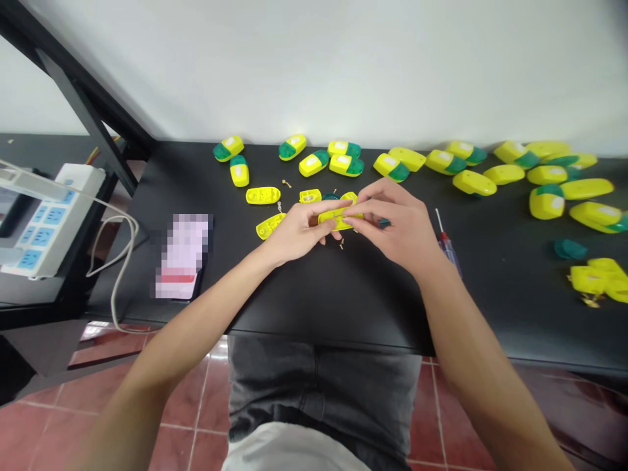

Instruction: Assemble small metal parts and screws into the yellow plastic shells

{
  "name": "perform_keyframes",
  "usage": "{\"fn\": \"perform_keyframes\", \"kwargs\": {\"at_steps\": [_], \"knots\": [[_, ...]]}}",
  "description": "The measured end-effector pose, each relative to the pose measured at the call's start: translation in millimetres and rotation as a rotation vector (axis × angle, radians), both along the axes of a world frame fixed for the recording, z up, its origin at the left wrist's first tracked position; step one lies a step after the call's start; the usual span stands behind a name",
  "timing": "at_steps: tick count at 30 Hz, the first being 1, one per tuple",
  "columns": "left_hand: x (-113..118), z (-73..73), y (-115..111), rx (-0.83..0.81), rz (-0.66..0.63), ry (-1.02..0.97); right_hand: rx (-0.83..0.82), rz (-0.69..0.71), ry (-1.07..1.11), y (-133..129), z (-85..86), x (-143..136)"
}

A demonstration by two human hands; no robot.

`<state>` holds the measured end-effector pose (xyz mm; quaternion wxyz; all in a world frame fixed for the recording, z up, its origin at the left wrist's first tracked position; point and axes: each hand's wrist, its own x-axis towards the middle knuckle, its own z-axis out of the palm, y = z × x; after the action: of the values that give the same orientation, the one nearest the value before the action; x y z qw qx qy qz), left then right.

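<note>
White cloth nearest; left hand holds yellow shell (phone apart), right hand, grip narrow, seemingly too.

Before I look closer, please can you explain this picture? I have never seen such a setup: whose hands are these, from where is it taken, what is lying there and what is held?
There is no robot here. One camera, worn on a person's head, looks down at their two bare hands. On the black table lie many yellow-and-green casings, mostly along the wall, a phone on the left and a screwdriver on the right. The left hand holds a yellow shell; the fingers of the right hand are at its other end. Whether they grip something small, I cannot tell.
</note>
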<state>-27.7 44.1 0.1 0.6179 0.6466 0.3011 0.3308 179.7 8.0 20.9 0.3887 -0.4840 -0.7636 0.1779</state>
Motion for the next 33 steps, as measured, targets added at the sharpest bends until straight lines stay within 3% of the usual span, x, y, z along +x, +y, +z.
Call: {"fn": "perform_keyframes", "kwargs": {"at_steps": [11, 19, 33], "knots": [[0.2, -1.0, 1.1, -0.036, -0.057, -0.044, 0.057, 0.029, -0.051, -3.3, 2.9, -0.5], [2.0, -1.3, 0.3, -0.014, -0.024, -0.008, 0.174, 0.030, -0.069, -4.3, -1.2, -2.3], [1.8, -6.3, 0.8, 0.068, 0.022, 0.031, 0.106, 0.016, -0.030, -0.4, -3.2, -0.3]]}}
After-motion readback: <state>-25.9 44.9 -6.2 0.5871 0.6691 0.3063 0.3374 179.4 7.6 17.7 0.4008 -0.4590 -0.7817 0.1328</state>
